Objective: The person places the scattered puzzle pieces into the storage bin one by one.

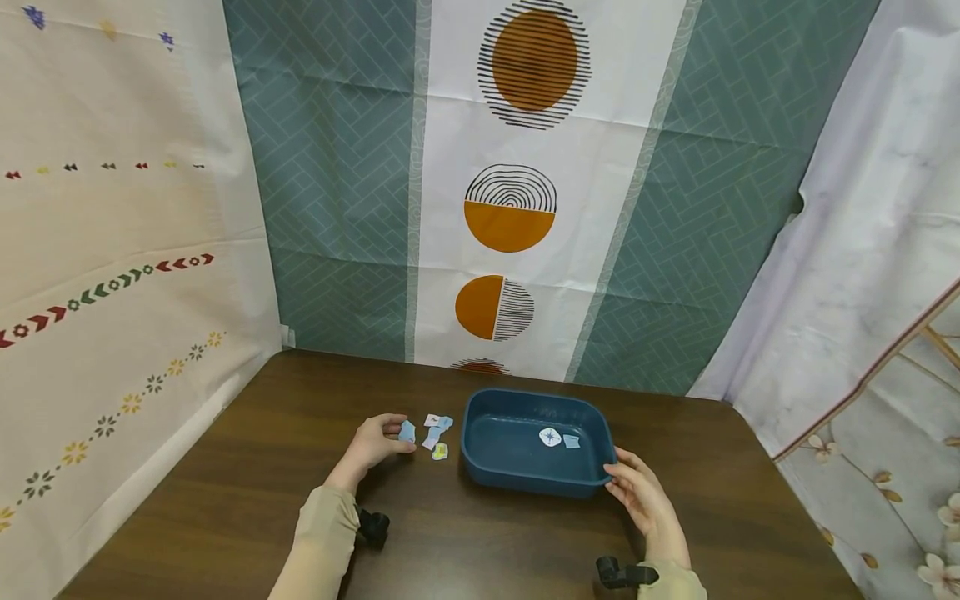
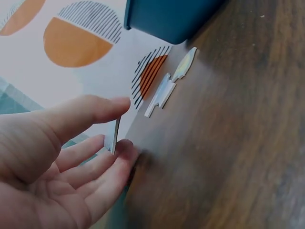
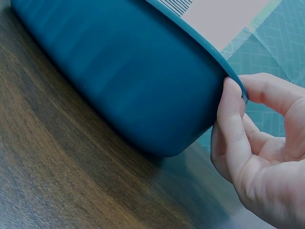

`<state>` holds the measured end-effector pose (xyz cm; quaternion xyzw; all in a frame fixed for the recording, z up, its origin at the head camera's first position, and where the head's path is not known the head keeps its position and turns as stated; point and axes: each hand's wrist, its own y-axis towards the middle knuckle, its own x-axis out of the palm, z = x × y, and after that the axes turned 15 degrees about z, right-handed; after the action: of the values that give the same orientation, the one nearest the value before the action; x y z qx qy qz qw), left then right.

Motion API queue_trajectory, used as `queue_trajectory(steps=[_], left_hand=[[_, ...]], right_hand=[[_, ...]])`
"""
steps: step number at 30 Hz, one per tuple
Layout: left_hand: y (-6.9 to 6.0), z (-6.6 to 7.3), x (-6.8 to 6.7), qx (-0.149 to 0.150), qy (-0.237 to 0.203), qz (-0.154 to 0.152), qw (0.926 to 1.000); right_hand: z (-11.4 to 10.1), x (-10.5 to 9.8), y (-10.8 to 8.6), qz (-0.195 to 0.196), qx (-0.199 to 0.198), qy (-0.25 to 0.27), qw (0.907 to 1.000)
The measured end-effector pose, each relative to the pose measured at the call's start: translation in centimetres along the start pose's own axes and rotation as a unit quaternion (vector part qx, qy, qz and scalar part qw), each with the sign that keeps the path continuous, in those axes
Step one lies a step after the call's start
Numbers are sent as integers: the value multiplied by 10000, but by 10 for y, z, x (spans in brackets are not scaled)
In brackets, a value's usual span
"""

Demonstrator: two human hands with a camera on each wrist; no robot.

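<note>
My left hand [image 1: 377, 442] pinches a thin light-blue flat piece [image 1: 407, 432] between thumb and fingers. In the left wrist view this piece [image 2: 114, 135] appears almost edge-on. Just right of that hand, several small flat pieces [image 1: 432, 437] lie on the table, pale blue and white, with a yellow-marked one [image 1: 440, 451] nearest me. A dark blue rectangular plastic tub [image 1: 525, 482] stands to their right. On its floor are a white piece with a blue star-like mark [image 1: 550, 437] and a pale blue piece [image 1: 572, 442]. My right hand [image 1: 637, 492] grips the tub's near right corner by the rim.
Everything stands on a dark brown wooden table [image 1: 465, 542]. Behind its far edge hangs a green and white patterned curtain [image 1: 337, 208]. Patterned cloths hang at the left [image 1: 135, 250] and the right [image 1: 885, 275]. A black strap mount sits at each wrist.
</note>
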<state>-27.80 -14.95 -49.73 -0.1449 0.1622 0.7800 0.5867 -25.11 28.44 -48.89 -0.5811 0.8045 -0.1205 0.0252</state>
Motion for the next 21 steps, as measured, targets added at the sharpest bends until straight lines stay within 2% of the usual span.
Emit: queue_trajectory(steps=[5,13,21], left_hand=[[1,-1,-3,-240,-249,24,9994],[2,-3,-7,-365,-513,-110,9980],[0,15,-5,-126,-617,-306,9975]], right_hand=[[0,0,0,5,14,-8,10000],[1,-1,1,-10,8,15,10000],[1,-1,1,-17,-17,7,10000]])
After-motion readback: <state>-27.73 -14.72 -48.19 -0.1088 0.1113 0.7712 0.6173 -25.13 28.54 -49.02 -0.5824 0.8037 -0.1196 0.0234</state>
